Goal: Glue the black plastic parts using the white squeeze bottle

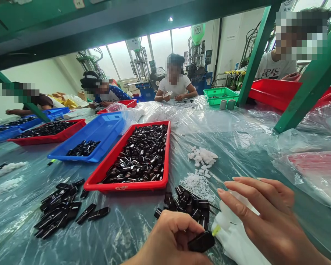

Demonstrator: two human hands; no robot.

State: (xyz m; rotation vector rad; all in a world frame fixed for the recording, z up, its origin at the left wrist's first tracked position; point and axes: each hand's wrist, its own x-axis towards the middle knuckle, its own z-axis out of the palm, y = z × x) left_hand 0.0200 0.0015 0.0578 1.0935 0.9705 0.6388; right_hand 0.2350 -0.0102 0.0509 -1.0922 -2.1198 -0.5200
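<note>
My left hand is closed on a small, glossy black plastic piece, pinched between thumb and fingers. A yellow-green bit shows at the piece's right end; I cannot tell what it belongs to. My right hand hovers to the right with its fingers stretched out, above a crumpled white cloth or bag. Just beyond my left hand lies a loose heap of black pieces. Small white parts and larger white bits form two piles farther out.
A red tray full of black pieces stands ahead, beside a blue tray with fewer. Another heap of black pieces lies at left. Plastic film covers the table. Green posts rise at right. Several people sit across the table.
</note>
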